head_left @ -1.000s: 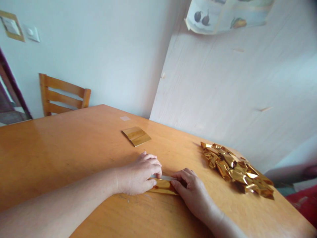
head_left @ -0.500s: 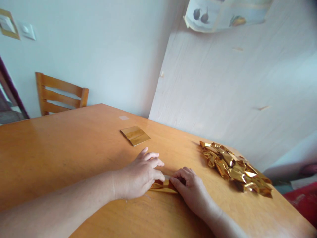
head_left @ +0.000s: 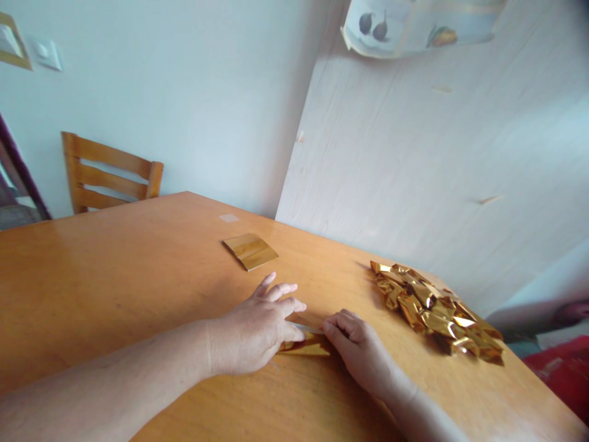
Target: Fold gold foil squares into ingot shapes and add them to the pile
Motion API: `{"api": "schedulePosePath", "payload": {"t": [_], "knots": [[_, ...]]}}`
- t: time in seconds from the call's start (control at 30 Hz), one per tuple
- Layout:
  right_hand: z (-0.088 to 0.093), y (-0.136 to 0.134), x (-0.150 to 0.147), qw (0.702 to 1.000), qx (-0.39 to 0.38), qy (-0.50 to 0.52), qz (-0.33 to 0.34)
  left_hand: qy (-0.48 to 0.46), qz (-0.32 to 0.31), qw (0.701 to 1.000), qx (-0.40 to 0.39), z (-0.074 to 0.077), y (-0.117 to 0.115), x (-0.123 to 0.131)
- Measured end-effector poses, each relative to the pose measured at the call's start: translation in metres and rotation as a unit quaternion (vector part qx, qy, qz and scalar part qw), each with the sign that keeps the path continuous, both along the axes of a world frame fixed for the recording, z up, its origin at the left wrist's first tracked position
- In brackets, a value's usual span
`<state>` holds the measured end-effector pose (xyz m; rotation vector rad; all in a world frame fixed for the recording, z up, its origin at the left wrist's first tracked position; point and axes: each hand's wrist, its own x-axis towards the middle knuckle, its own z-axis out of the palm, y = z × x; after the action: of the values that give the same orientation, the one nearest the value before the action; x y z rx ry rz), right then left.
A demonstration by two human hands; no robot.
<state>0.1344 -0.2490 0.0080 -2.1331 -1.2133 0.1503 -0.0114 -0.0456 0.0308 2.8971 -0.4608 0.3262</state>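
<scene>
A small piece of gold foil paper [head_left: 309,347] lies on the table between my two hands, its pale underside turned up along the far edge. My left hand [head_left: 257,331] rests over the paper's left end, fingers spread and the thumb pressed down on the foil. At the paper's upper right edge, my right hand [head_left: 356,344] is closed, pinching it between thumb and fingers. The left part of the sheet is hidden under my left hand.
A stack of square gold paper [head_left: 251,252] lies beyond my hands on the wooden table [head_left: 138,270]. To the right is a pile of folded gold foil pieces [head_left: 437,313]. A wooden chair [head_left: 113,169] stands past the far left edge; walls border the back.
My right hand has moved slightly to the right, and the paper's pale edge shows more between the hands. My left hand stays nearly in place, its thumb still on the foil.
</scene>
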Motion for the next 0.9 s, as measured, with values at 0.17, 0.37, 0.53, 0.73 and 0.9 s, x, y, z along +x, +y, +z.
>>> {"api": "schedulePosePath", "payload": {"t": [0.17, 0.37, 0.53, 0.73, 0.9], "knots": [[-0.003, 0.0, 0.002, 1.0, 0.001, 0.007, -0.003, -0.01, 0.0, 1.0, -0.005, -0.003, 0.0, 0.001], [0.003, -0.005, -0.008, 0.998, 0.047, -0.038, 0.003, 0.0, 0.005, 1.0, -0.003, -0.006, 0.002, 0.001], [0.018, -0.006, -0.036, 0.986, 0.0, -0.113, 0.126, 0.01, 0.01, 1.0, -0.012, -0.006, 0.003, 0.002], [0.022, -0.005, -0.045, 0.976, -0.082, -0.154, 0.13, 0.019, 0.022, 0.999, -0.033, -0.004, 0.005, 0.003], [0.023, -0.005, -0.043, 0.971, -0.091, -0.177, 0.136, 0.01, 0.071, 0.994, -0.087, 0.006, 0.02, 0.007]]}}
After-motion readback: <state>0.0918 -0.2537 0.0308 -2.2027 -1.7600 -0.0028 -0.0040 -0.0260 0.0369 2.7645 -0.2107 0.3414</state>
